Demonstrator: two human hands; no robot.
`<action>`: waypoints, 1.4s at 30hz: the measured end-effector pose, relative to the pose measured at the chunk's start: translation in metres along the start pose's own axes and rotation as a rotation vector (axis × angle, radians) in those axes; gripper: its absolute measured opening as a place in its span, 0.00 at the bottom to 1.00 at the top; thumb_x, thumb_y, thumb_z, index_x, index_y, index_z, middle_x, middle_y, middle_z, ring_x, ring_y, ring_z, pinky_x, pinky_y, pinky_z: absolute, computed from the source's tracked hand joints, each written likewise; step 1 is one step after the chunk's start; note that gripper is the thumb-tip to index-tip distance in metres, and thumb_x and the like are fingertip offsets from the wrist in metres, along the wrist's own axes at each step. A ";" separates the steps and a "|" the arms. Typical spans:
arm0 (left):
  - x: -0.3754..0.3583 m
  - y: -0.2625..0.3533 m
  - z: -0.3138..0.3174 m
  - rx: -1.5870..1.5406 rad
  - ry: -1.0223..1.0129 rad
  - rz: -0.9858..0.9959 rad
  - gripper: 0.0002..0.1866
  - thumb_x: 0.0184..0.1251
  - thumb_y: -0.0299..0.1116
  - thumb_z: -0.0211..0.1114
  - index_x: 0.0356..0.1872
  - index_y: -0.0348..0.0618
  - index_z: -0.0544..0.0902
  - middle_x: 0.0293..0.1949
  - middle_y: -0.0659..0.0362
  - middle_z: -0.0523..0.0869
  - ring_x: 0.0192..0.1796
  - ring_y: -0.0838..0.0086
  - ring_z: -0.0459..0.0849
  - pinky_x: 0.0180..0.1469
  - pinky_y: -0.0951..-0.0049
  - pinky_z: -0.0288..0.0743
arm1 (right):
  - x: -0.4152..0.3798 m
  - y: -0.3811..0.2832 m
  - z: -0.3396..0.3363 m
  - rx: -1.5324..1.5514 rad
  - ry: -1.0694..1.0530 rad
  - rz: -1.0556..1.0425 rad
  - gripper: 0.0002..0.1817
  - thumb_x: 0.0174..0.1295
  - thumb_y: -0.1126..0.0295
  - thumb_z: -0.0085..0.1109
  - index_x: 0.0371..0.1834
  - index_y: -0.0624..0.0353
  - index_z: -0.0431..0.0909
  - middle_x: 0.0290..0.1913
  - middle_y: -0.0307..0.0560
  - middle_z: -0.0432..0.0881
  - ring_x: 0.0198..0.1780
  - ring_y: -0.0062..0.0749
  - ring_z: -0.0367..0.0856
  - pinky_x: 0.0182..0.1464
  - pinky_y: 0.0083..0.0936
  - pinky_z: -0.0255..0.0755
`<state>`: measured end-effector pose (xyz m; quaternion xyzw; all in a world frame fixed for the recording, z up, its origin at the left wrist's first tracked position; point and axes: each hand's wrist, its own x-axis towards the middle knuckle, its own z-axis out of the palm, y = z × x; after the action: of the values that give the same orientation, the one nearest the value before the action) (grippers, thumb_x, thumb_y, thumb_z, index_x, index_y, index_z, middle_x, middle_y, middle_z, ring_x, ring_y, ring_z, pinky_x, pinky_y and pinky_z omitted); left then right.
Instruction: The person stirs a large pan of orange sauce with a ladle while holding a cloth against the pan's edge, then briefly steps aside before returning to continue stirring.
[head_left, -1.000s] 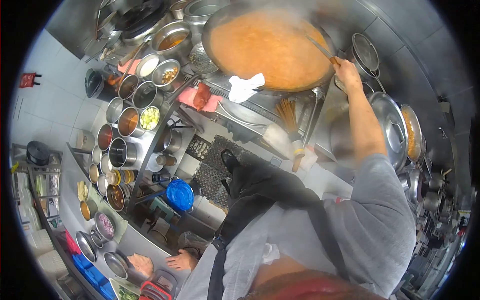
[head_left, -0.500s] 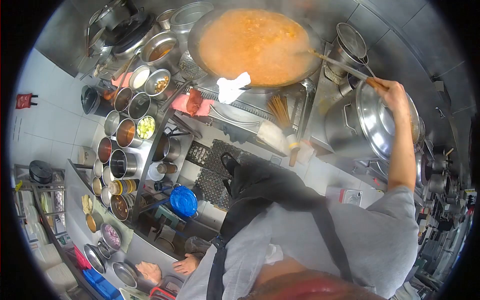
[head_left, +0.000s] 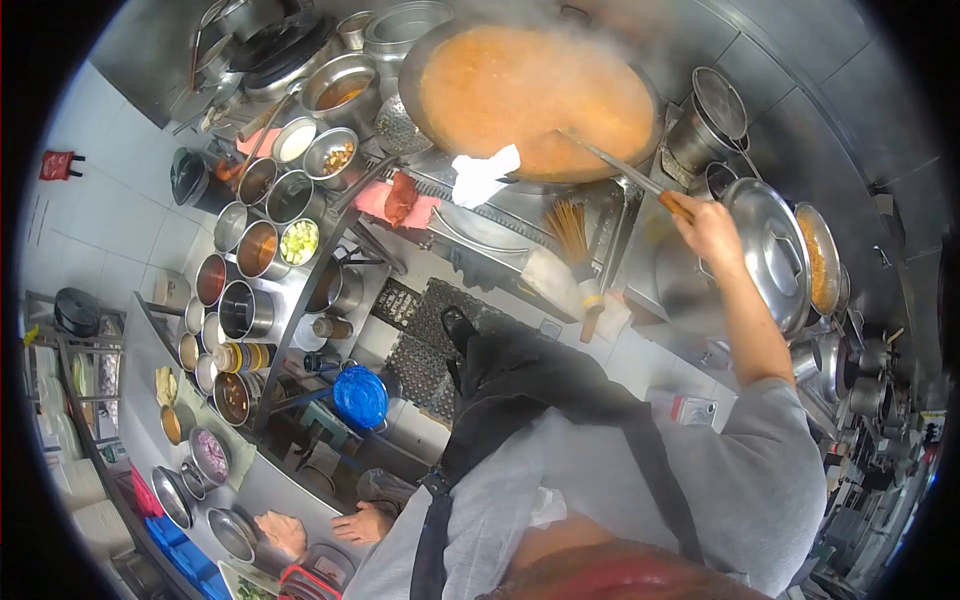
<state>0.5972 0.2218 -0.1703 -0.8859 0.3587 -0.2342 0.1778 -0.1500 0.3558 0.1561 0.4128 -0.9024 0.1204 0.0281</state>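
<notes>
My right hand (head_left: 709,236) is closed around the wooden grip of a long-handled wok tool (head_left: 622,167). Its metal shaft slants down to the left into a big wok (head_left: 652,140), and its head is hidden under the orange, steaming sauce (head_left: 530,95). My left hand (head_left: 362,524) lies with fingers stretched out at the edge of the steel counter (head_left: 290,492). Beside its fingertips is a piece of pale, raw-looking meat (head_left: 281,534). A lidded tub with a red rim (head_left: 318,572) sits just below that hand.
A white cloth (head_left: 484,176) lies at the wok's near rim. A bamboo brush (head_left: 570,235) rests on the stove edge. Right of the wok stand a strainer (head_left: 719,103) and a large lidded pot (head_left: 765,250). Several steel ingredient pots (head_left: 258,248) fill the left shelf.
My right hand has moved left and slightly down, and the tool's dipped end has shifted from the sauce's right edge toward its lower middle. My left hand stays on the counter.
</notes>
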 end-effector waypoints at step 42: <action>0.012 0.000 0.041 -0.005 0.056 -0.007 0.53 0.43 0.55 0.71 0.75 0.51 0.63 0.73 0.53 0.68 0.73 0.62 0.67 0.66 0.53 0.64 | -0.009 0.065 -0.110 0.067 0.092 0.343 0.22 0.54 0.71 0.68 0.55 0.58 0.85 0.42 0.57 0.89 0.46 0.38 0.89 0.52 0.27 0.77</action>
<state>0.6276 0.2193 -0.2009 -0.8807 0.3610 -0.2585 0.1648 -0.1982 0.4298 0.2485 0.2474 -0.9529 0.1722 0.0345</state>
